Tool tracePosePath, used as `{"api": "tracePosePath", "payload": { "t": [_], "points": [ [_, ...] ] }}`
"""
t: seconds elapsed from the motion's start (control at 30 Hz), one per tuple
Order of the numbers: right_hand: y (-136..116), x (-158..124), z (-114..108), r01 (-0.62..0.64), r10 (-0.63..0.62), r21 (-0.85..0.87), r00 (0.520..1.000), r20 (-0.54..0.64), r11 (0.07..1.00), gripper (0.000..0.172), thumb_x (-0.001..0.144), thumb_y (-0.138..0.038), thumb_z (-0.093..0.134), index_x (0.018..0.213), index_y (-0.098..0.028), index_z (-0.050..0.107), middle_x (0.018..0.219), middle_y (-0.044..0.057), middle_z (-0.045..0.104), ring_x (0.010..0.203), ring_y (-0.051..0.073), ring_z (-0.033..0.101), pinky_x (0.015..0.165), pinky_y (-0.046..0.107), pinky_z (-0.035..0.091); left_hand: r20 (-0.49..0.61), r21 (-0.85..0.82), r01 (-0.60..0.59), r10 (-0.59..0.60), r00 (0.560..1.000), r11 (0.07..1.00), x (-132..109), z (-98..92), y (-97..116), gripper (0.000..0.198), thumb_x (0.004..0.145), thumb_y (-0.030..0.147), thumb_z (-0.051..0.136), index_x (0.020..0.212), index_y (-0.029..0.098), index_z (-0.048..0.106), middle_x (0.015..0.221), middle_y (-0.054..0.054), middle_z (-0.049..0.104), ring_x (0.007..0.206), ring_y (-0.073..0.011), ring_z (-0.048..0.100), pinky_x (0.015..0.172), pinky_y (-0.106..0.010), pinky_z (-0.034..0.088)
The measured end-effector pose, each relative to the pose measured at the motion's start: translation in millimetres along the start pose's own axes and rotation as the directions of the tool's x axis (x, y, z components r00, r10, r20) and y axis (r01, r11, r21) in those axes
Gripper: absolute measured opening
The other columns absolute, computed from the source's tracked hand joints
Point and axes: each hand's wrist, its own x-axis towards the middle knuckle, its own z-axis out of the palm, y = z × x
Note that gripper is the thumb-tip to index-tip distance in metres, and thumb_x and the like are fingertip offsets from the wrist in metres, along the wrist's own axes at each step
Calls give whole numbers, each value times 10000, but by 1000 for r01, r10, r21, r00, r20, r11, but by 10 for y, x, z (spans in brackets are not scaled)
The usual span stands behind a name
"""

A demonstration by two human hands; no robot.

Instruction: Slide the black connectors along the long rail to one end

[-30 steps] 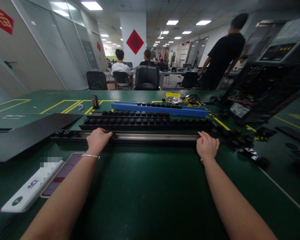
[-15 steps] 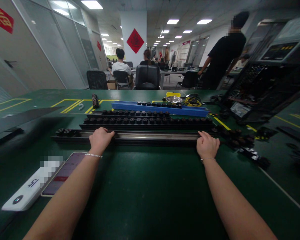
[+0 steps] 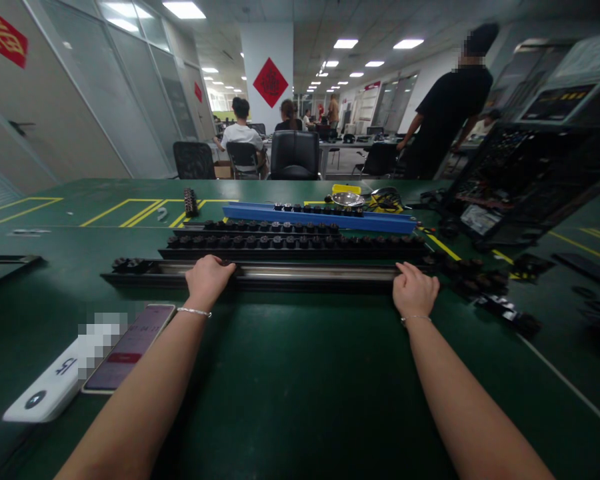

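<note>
A long black channel rail [image 3: 315, 272] with a shiny metal strip along its inside lies crosswise on the green table. My left hand [image 3: 210, 280] is closed over the rail left of its middle, thumb pointing right along the edge. Toward the other end, my right hand [image 3: 416, 288] grips the near wall with its fingers curled over the top. Several small black toothed parts [image 3: 133, 263] sit in the rail's left end. Just behind stands another black rail [image 3: 295, 250] filled with a row of similar round parts. The undersides of both hands' fingers are hidden.
A blue channel [image 3: 320, 219] lies farther back, near a metal bowl [image 3: 347, 199]. Dark loose parts [image 3: 485, 280] are heaped at the right. A phone [image 3: 130, 347] and a white device [image 3: 63, 373] lie at the left. A person [image 3: 453, 100] stands beyond the table.
My left hand has slid slightly right along the rail, while my right hand stays put. A blurred grey sheet at the left edge has gone from view, uncovering the table there.
</note>
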Motion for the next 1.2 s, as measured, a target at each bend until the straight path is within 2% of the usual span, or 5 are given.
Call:
{"api": "tracePosePath", "payload": {
  "t": [0.9,1.2],
  "points": [
    [-2,0,-2,-3,3,-2,1000,6,1000,445,827,-243,333,1123,-194,662,1207,63,614,978,229,524,1041,501,244,15,-27,-13,13,1000,1000,-80,40,141,395,697,532,541,890,207,658,999,-113,691,987,-311,615,833,-410,452],
    [0,10,0,-7,7,11,1000,5,1000,440,816,-247,342,1115,-208,664,1183,70,617,970,231,521,1034,515,238,12,-34,-13,13,1000,999,-86,57,166,425,699,527,550,951,200,650,1030,-121,683,1006,-306,609,859,-410,446]
  ]
}}
